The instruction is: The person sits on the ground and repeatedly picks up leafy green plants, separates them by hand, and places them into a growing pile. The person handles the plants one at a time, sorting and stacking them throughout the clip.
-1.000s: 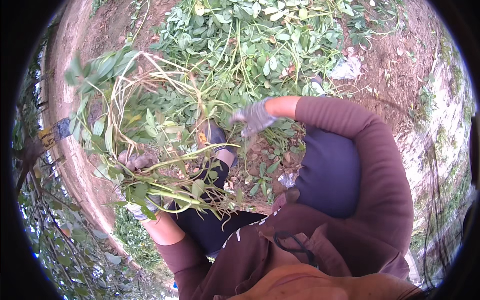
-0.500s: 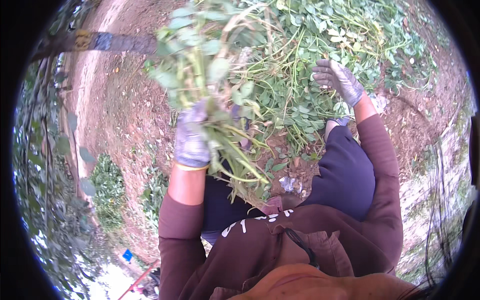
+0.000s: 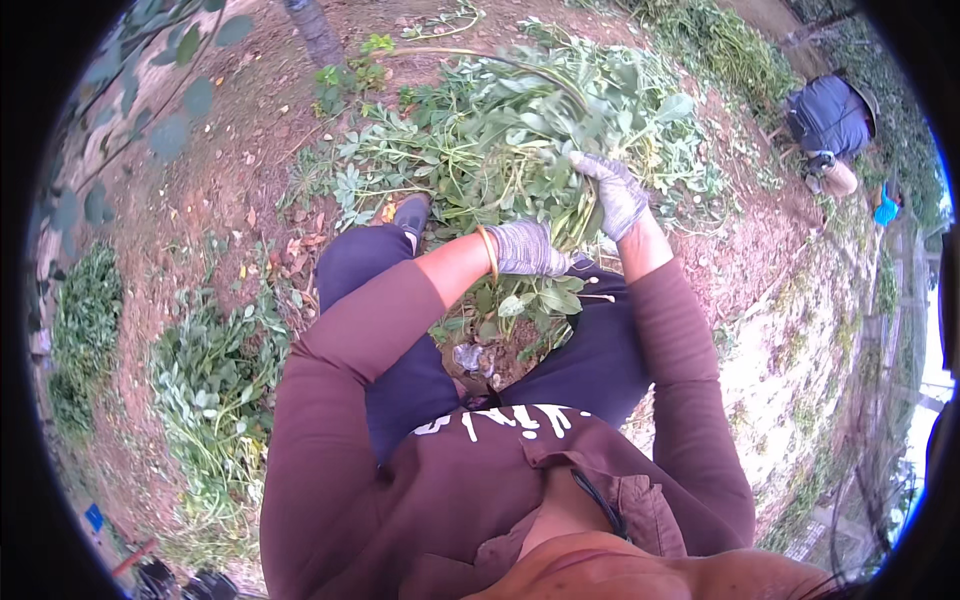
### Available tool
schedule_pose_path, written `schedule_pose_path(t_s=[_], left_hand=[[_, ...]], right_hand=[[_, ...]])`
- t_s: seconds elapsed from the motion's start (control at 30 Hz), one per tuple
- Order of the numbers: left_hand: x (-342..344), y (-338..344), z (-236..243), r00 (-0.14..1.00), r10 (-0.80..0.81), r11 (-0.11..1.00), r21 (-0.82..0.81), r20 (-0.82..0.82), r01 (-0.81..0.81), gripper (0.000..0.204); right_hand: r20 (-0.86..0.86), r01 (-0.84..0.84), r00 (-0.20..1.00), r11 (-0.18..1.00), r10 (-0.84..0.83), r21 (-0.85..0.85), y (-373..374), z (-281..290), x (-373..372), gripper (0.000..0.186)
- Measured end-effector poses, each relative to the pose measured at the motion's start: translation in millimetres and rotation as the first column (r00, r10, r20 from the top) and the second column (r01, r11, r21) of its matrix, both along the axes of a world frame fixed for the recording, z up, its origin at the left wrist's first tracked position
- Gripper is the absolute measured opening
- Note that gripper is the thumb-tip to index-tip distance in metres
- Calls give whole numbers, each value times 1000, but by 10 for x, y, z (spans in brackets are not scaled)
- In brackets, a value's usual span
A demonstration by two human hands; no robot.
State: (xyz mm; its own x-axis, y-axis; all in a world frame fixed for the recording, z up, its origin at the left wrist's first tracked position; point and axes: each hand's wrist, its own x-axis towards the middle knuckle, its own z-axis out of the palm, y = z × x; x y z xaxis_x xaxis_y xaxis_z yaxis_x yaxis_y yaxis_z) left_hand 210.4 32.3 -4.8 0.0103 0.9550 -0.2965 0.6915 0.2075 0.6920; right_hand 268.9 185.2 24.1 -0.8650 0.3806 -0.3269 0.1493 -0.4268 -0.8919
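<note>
A bunch of uprooted leafy green plants [image 3: 572, 212] is held in front of my knees, its stems pointing back toward me and its leaves spreading away. My left hand [image 3: 527, 249], in a grey knit glove, is closed around the stems from the left. On the right side, my gloved right hand [image 3: 615, 197] wraps the same bunch a little farther up, with part of its fingers hidden by stems. Leaves and thin pale-tipped stalks stick out below my left hand. Beyond the bunch lies a heap of cut greenery [image 3: 440, 150] on the soil.
My shoe [image 3: 411, 216] stands at the heap's near left edge. Another plant pile [image 3: 215, 380] lies to my left on reddish ground. A tree trunk [image 3: 315, 32] rises at the far left. A person in dark blue [image 3: 832, 118] bends over at the far right. Branches hang in the upper left.
My left hand has brought the bunch down and to the right, from the upper left to over my lap. My right hand, open and apart before, has closed on it. The view has turned.
</note>
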Motion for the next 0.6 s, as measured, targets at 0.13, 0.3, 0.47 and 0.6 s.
schedule_pose_path(t_s=[0.13, 0.3, 0.47, 0.6], left_hand=[[208, -172, -162, 871, 398, 817, 321, 290, -480, 60], [140, -631, 388, 719, 667, 527, 560, 194, -639, 70], [-7, -831, 413, 511, 623, 296, 426, 593, -855, 101], [-305, -596, 115, 564, 698, 568, 137, 441, -811, 129]], right_hand=[[-3, 120, 993, 990, -120, -68, -151, 93, 161, 25], [-16, 223, 975, 972, -222, 76, -142, -68, 101, 33], [92, -51, 996, 736, -16, 675, -199, -387, -151, 44], [75, -173, 975, 497, 210, 850, -222, -790, -252, 44]])
